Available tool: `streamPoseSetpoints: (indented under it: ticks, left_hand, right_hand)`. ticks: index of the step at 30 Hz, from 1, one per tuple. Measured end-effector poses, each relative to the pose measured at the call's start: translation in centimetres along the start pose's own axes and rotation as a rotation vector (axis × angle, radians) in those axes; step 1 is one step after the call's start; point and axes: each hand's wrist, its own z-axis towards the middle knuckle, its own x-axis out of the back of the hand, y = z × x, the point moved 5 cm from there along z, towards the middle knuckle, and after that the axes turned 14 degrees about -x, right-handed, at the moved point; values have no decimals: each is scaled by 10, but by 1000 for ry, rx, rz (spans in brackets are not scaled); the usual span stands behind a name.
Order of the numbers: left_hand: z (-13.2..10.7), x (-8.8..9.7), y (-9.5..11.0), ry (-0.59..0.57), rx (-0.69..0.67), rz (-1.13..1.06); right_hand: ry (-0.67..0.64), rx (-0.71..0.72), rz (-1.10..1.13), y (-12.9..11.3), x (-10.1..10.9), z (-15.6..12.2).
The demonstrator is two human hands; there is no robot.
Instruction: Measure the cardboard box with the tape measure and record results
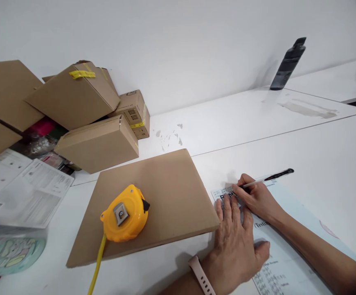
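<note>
My right hand [257, 198] is closed on a white pen with a black cap [268, 178], its tip down on a printed paper sheet [288, 262] on the white table. My left hand [236, 241] lies flat on the same sheet with fingers stretched out, a pale watch strap on the wrist. Just left of both hands lies a flat brown cardboard box [165, 196]. On that box rests a yellow tape measure [125, 214], its yellow tape running off toward the near table edge.
Several brown cardboard boxes [86, 114] are stacked at the back left against the white wall. Printed white packages [21, 192] lie at the far left. A dark object [288, 63] leans on the wall at the back right. A white table [328, 164] spreads to the right.
</note>
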Motion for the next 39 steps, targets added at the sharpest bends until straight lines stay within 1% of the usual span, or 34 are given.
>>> streamPoseSetpoints:
  ticks: [6,14,20,28,39]
  left_hand:
    - [-1,0,0,1,8,-18]
    - [0,0,0,-1,9,-29]
    - [0,0,0,7,7,-19]
    - [0,-1,-1,24,9,-19]
    - [0,-1,0,-10,10,-58]
  right_hand:
    - [31,6,0,2,1,0]
    - [7,4,11,1,1,0]
    - [52,-1,-12,0,2,0]
    - [79,-5,-27,2,4,1]
    - [56,-3,-28,1,3,0]
